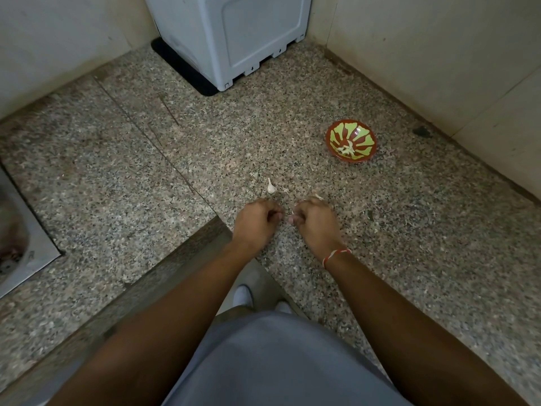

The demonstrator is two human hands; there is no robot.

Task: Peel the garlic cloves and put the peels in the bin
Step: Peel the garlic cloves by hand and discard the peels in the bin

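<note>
Both hands low over the speckled bench, knuckles up, fingers curled in, thumbs nearly meeting in the middle. Left hand: fingers curled tight, thumb tip pressed toward the gap; can't tell what, if anything, it holds. Right hand: fingers curled too, a small pale sliver shows at its thumb tip, looks like a bit of garlic or peel pinched there, too small and blurred to tell which. Red-and-white thread on the right wrist.

One unpeeled clove lies on the bench just beyond the left hand, apart from it, pointed end away from the person. A small pale scrap sits just past the right hand's knuckles, near but not gripped.

Bowl, red with green pattern, stands well beyond and to the right of the right hand; a few pale pieces lie at its bottom, peeled cloves or peels, can't tell.

Grey box at the back by the wall, on a black mat. Steel sink edge at far left.
</note>
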